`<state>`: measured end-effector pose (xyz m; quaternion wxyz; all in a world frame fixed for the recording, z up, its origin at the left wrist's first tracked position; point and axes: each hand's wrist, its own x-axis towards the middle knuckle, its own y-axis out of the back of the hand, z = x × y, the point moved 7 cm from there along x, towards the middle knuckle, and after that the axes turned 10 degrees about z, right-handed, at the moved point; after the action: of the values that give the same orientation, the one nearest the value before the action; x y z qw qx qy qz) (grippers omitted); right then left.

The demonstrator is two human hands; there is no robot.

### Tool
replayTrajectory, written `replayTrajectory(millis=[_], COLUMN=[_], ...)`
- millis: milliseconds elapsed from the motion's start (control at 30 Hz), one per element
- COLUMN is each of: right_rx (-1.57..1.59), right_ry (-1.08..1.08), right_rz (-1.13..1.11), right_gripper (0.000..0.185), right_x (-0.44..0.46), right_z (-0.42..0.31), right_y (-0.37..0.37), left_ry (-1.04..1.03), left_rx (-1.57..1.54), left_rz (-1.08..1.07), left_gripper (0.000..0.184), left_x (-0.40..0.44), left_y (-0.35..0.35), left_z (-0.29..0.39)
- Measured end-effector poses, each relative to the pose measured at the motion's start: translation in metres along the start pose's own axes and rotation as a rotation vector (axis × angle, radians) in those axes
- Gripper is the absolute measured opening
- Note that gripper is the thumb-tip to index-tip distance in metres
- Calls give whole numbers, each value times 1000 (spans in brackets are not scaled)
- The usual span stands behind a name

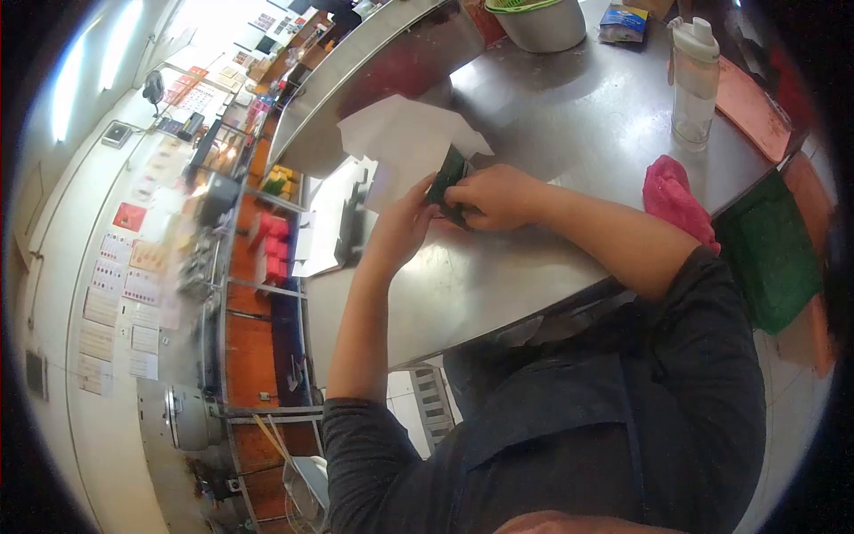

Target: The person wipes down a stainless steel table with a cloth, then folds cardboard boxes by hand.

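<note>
Both hands meet over the metal table (551,116) around a small dark green piece (451,171). My left hand (405,222) closes on its left side, with the fingers pointing up. From the right, my right hand (494,198) grips the same piece with bent fingers. Behind the hands a white paper sheet (400,133) lies on the table. What is between the fingertips is partly hidden.
A clear bottle (695,89) stands at the back right, near a pink cloth (673,196) and an orange board (752,111). A grey tub (544,27) and a blue-yellow packet (623,24) sit at the back. Green cloth (772,249) hangs at the right edge.
</note>
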<state>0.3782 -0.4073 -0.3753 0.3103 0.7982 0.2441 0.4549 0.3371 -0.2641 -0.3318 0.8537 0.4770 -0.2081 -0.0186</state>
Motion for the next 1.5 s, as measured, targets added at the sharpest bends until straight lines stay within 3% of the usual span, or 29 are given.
replayTrajectory(millis=[200, 400, 800, 1100, 1200, 1300, 1400, 1500], right_rx=[-38, -61, 66, 134, 156, 83, 141, 125], right_ry=[210, 29, -97, -28, -37, -10, -220, -334], right_rz=[208, 78, 32, 98, -26, 82, 271, 350], right_gripper=[18, 22, 23, 23, 22, 24, 27, 31], right_x=[1, 1, 7, 3, 5, 3, 2, 4], right_z=[-1, -1, 6, 11, 16, 16, 37, 49], right_y=[-2, -14, -27, -13, -10, 11, 25, 28], left_ry=[58, 90, -74, -127, -62, -102, -137, -248], left_rx=[-192, -146, 413, 465, 315, 89, -241, 250], left_rz=[-20, 16, 49, 61, 60, 69, 214, 438], left_gripper=[51, 50, 50, 52, 52, 52, 51, 51], left_x=[-3, -6, -6, -14, -15, -17, -19, -18], left_y=[0, 2, 9, -11, -23, -31, -6, 41], left_z=[-5, -7, 16, 16, 4, 10, 26, -2])
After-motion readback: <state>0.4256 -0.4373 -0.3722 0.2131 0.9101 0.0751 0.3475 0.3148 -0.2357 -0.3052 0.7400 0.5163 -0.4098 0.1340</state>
